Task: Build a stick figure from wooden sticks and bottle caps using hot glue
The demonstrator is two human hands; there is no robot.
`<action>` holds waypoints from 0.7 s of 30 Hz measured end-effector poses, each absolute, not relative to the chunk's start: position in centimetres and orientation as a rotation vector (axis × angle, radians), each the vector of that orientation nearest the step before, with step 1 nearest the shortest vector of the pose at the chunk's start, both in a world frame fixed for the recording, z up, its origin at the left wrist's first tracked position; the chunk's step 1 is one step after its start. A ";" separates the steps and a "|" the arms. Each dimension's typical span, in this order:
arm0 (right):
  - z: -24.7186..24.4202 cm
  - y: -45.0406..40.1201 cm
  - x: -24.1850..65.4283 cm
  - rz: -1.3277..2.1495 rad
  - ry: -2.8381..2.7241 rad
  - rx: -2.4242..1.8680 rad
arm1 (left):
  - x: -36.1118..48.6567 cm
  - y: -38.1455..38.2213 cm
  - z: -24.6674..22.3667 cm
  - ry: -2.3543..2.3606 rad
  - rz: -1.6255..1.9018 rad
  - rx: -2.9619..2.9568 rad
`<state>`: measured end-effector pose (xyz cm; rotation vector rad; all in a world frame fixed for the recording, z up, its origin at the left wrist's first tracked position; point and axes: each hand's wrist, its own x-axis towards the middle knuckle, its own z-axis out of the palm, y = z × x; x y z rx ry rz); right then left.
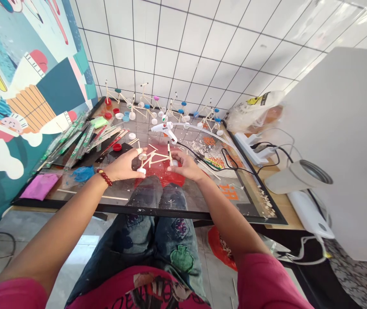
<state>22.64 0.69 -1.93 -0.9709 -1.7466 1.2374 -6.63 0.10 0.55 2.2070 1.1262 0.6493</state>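
Between my hands, above the glass tabletop, is a small model tricycle (158, 160) built of pale wooden sticks with white bottle caps as wheels. My left hand (124, 165) grips its left end, thumb and fingers around the two white caps (141, 171). My right hand (186, 166) pinches the other end, by the upright stick with a dark tip and the single front cap. A white glue gun (163, 128) lies just beyond the model, its nozzle pointing left. Part of the right end is hidden by my fingers.
Several similar stick models (180, 110) line the back by the tiled wall. Wrapped stick packs (82, 139), loose sticks and red caps (117, 147) lie left, with a pink packet (40, 186). A black cable (199, 159) runs right to a power strip (251, 148).
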 end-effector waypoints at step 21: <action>-1.7 0.5 22.5 1.238 -1.736 -0.960 | -3.8 -0.3 -0.1 1.078 1.343 2.428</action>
